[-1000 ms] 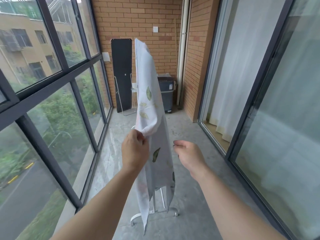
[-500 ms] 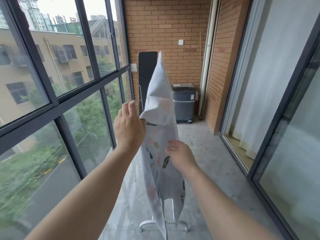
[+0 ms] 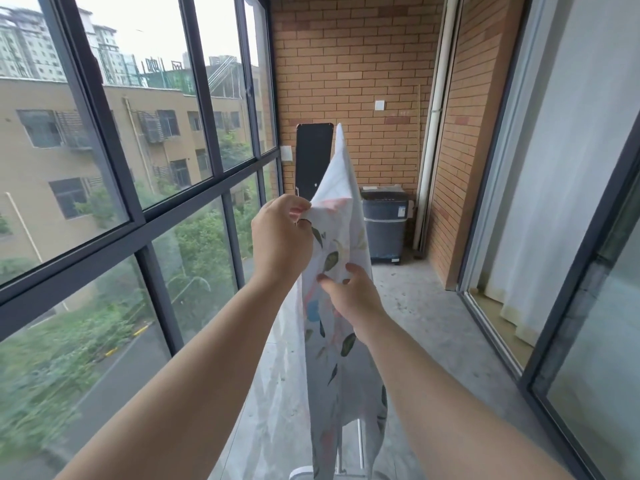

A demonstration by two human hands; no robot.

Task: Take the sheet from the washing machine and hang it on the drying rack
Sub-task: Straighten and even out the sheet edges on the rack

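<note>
Draped over the drying rack (image 3: 360, 448) on a glazed balcony, leaf-print sheet (image 3: 341, 202) being spread: left hand (image 3: 282, 242) in pinching grip on a raised edge, right hand (image 3: 349, 296) pinching cloth lower down, apparently to pull out bunching, washing machine (image 3: 383, 225) behind

Our left hand (image 3: 281, 239) has risen and now pinches the sheet (image 3: 341, 306) edge; our right hand (image 3: 349, 296), formerly open and apart, now has its grip on the fabric.
</note>
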